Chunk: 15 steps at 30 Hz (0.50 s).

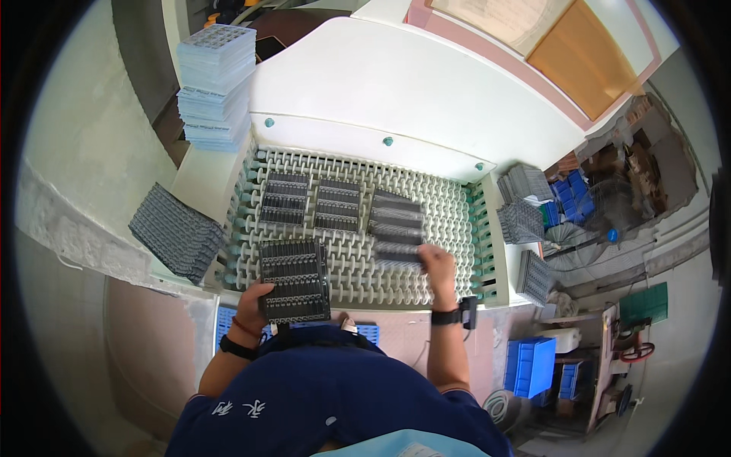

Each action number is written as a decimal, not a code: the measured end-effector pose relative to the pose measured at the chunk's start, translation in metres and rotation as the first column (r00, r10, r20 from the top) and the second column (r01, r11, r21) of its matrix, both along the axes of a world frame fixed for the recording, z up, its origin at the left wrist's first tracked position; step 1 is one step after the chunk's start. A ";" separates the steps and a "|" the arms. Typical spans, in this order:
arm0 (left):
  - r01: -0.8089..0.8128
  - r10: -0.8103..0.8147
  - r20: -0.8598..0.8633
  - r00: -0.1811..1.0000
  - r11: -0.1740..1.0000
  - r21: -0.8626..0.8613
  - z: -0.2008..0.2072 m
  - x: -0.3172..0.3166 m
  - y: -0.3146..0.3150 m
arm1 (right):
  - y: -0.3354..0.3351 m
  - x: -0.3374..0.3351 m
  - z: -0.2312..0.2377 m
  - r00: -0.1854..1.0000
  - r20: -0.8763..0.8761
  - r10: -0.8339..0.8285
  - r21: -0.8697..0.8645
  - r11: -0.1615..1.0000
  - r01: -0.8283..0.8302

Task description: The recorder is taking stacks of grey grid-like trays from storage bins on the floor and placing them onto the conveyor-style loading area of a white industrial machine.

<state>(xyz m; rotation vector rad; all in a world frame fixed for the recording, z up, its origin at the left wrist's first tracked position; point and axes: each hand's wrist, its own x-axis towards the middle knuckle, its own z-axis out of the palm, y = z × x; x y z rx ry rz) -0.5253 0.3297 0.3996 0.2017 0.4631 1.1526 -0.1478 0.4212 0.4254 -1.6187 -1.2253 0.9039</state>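
My left hand (250,307) grips a small stack of dark circuit board panels (293,283) by its left edge, with the thumb on top. The stack is held over the near left part of a roller conveyor (445,221). Further right, my right hand (438,268) has its fingers closed at the near right corner of another dark circuit board panel (396,226). That panel is slightly smeared by motion and lies tilted over the rollers. Two similar panels, a left one (284,201) and a middle one (337,206), lie side by side on the conveyor beyond the held stack.
A white machine cover (381,84) rises behind the conveyor. On the left ledge stand a tall pale blue stack of panels (217,91) and a leaning grey stack (177,234). More grey stacks (524,199) stand at the right. A blue bin (530,367) is at the lower right.
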 end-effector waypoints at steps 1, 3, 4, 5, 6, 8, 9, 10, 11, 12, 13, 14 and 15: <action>-0.004 0.003 0.007 1.000 1.000 0.027 -0.003 -0.002 -0.001 | 0.011 0.029 -0.004 0.990 0.101 -0.096 0.032 0.995 0.094; -0.008 0.008 -0.011 1.000 0.999 0.047 -0.004 -0.004 -0.004 | 0.031 0.083 -0.015 0.907 0.370 -0.203 0.095 0.979 0.180; -0.015 0.017 -0.033 0.999 0.998 0.067 -0.005 -0.005 -0.005 | 0.038 0.103 -0.023 0.822 0.531 -0.205 0.112 0.979 0.171; -0.007 0.009 -0.032 0.999 0.997 0.071 -0.008 -0.007 -0.006 | 0.042 0.113 -0.035 0.821 0.530 -0.213 0.117 0.977 0.178; -0.020 0.025 -0.071 0.997 0.998 0.063 -0.015 -0.009 -0.007 | 0.045 0.123 -0.049 0.800 0.547 -0.246 0.151 0.969 0.195; -0.013 0.019 -0.106 0.994 0.998 0.065 -0.013 -0.005 -0.005 | 0.046 0.135 -0.077 0.559 0.730 -0.393 0.359 0.917 0.176; -0.043 0.051 -0.126 0.991 0.997 0.063 -0.007 -0.003 -0.007 | 0.047 0.125 -0.080 0.500 0.758 -0.419 0.398 0.904 0.155; -0.076 0.084 -0.149 0.985 0.995 0.058 -0.005 -0.001 -0.011 | 0.046 0.104 -0.076 0.442 0.781 -0.440 0.430 0.893 0.130; -0.099 0.103 -0.171 0.980 0.995 0.034 -0.015 -0.007 -0.017 | 0.040 0.066 -0.049 0.694 0.669 -0.266 0.250 0.960 0.128; -0.093 0.096 -0.171 0.981 0.995 0.025 -0.017 -0.008 -0.019 | 0.029 0.031 -0.026 0.876 0.469 -0.113 0.075 0.993 0.088; -0.082 0.087 -0.182 0.979 0.996 0.038 -0.015 -0.007 -0.017 | 0.020 0.017 -0.037 0.927 0.376 0.009 0.100 0.994 -0.050; -0.100 0.105 -0.197 0.975 0.994 0.035 -0.016 -0.008 -0.018 | 0.003 -0.029 -0.013 0.964 0.191 0.185 -0.051 0.983 -0.179; -0.082 0.088 -0.205 0.975 0.996 0.037 -0.013 -0.007 -0.017 | -0.015 -0.062 0.000 0.928 0.088 0.363 -0.129 0.928 -0.351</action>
